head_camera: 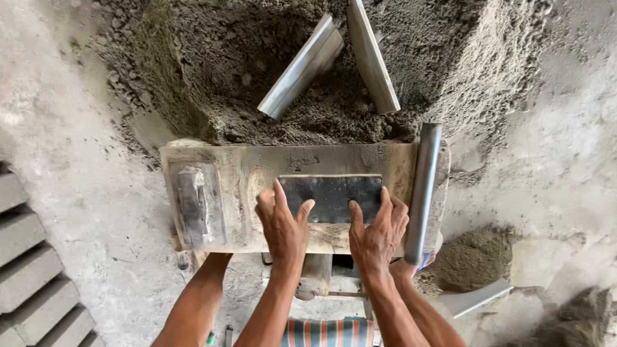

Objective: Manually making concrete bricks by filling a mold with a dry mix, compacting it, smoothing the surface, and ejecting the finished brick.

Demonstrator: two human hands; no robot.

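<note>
A dark rectangular metal plate (331, 196) lies flat in the middle of a dust-covered work bench (257, 164). My left hand (283, 225) rests on the plate's near left corner with the fingers spread. My right hand (378, 232) lies on its near right corner, fingers also apart. Neither hand grips anything. A grey metal block with a handle (193, 204) sits in a recess at the bench's left end. Along the right end lies a long metal pipe (423, 189).
A big heap of damp grey sand (212, 71) rises behind the bench, with two curved metal sheets (302, 67) (373, 54) stuck in it. Stacked grey blocks (29, 257) stand at the left. A smaller sand pile (479, 257) and another metal sheet (477, 298) lie at the right.
</note>
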